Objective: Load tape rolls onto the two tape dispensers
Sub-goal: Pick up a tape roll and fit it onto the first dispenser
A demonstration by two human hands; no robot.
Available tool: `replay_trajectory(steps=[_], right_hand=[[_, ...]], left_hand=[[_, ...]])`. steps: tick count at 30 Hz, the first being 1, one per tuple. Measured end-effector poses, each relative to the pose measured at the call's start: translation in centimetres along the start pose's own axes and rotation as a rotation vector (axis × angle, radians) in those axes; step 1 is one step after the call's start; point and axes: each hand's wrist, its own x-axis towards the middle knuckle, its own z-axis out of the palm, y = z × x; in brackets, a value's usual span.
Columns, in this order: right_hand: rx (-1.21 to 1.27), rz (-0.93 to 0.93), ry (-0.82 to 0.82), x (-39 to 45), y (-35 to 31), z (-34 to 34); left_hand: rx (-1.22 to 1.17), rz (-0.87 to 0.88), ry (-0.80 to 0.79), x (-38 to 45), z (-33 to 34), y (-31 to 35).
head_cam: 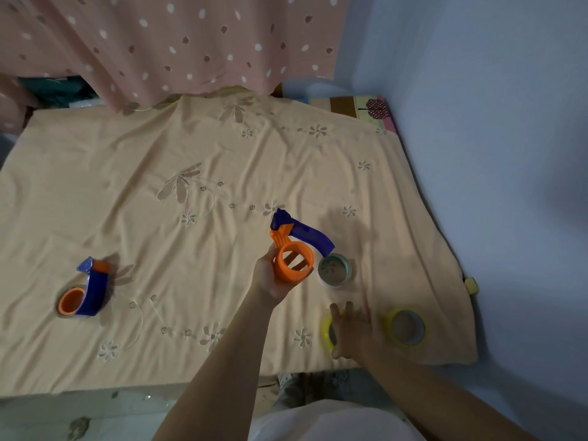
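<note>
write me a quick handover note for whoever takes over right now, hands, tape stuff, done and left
Left hand grips a tape dispenser by its empty orange hub, lifted above the cloth.
Right hand rests on a yellow tape roll; grip unclear.
Second yellow roll lies to its right, a clear roll beyond it.
Second dispenser lies at far left, seemingly loaded already.
Left: load the held dispenser.

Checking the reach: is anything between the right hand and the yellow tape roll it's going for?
Nothing visible. The right hand is already over the nearer yellow tape roll, partly covering it. The second yellow roll and the green roll lie off to the sides.
</note>
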Motion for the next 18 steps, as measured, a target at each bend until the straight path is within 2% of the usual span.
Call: replay_trajectory(steps=[7,12,14,18], right_hand=[[0.191,-0.035,-0.001,-0.4,1.4,-2.9],[0.855,-0.099,0.214,-1.5,3.1,-7.5],[1.024,-0.121,0.297,-1.9,4.0,-9.7],[1.315,-0.208,0.328,-3.5,5.5,-13.8]], left_hand=[[0.106,0.057,-0.095,-0.8,-0.3,0.9],[0.252,0.174,-0.176,-1.5,-0.2,2.2],[0.332,0.221,-0.198,-1.9,0.0,2.8],[0.423,0.330,-0.264,-3.1,1.0,3.3]])
